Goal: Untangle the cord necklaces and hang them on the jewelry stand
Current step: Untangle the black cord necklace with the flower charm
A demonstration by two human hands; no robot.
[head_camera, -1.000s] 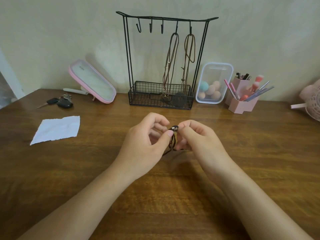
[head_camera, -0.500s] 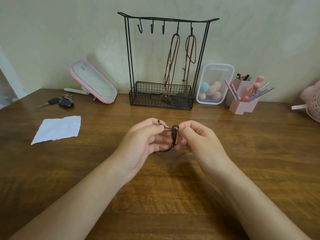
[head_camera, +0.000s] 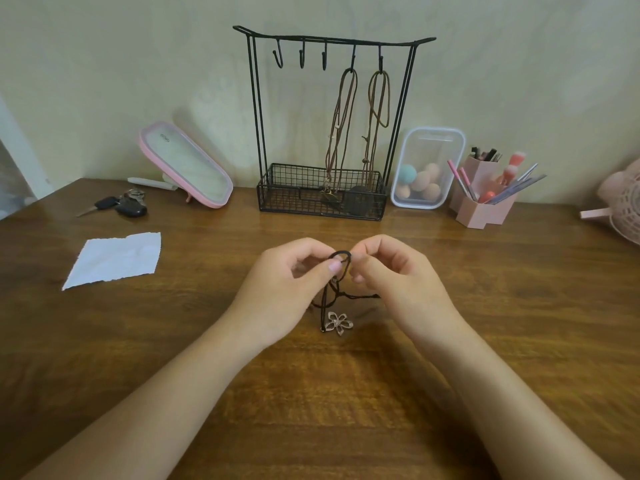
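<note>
Left grip [head_camera: 287, 289] and right grip [head_camera: 398, 282] each pinch the top loop of the dark cord necklace [head_camera: 341, 259] above the wooden bench [head_camera: 173, 341], seemingly to tease tangles open, its metal flower pendant [head_camera: 340, 323] hanging below.

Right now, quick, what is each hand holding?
Left hand: closed, pinching the dark cord necklace.
Right hand: closed, pinching the same necklace's loop.

a home dressing table: mirror [head_camera: 188, 164], makeup brushes [head_camera: 498, 178], sponges [head_camera: 420, 180], jewelry stand [head_camera: 325, 123], keys [head_camera: 121, 205] on wood desk [head_camera: 138, 341].
</note>
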